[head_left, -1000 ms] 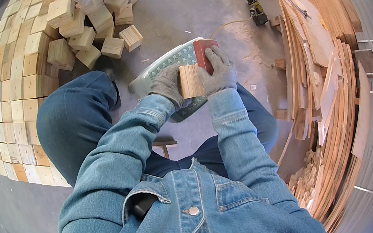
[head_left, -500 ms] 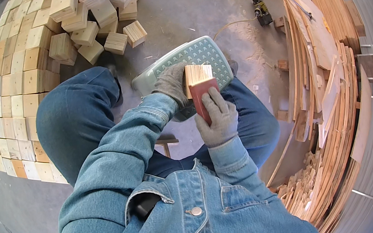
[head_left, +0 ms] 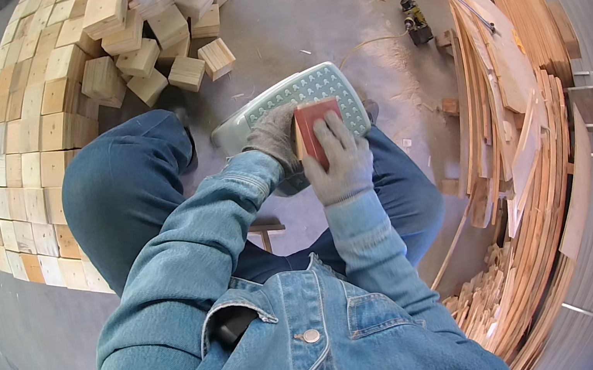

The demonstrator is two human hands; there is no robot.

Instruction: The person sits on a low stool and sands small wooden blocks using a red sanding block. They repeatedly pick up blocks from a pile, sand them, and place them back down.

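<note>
Above a pale-green plastic stool (head_left: 337, 82), grey-gloved left hand (head_left: 273, 140) clasps pale wooden block (head_left: 299, 140), grey-gloved right hand (head_left: 340, 166) gripping red rectangular block (head_left: 307, 116) flat over its face; work apparently unfinished, completed share indiscernible.

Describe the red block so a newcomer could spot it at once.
Find the pale green plastic stool near the picture's middle. Above it, the gray-gloved left hand grips a pale wooden block, mostly covered by the flat rectangular red block in the gray-gloved right hand. Its dull red face sets it apart from that bare wood.
</note>
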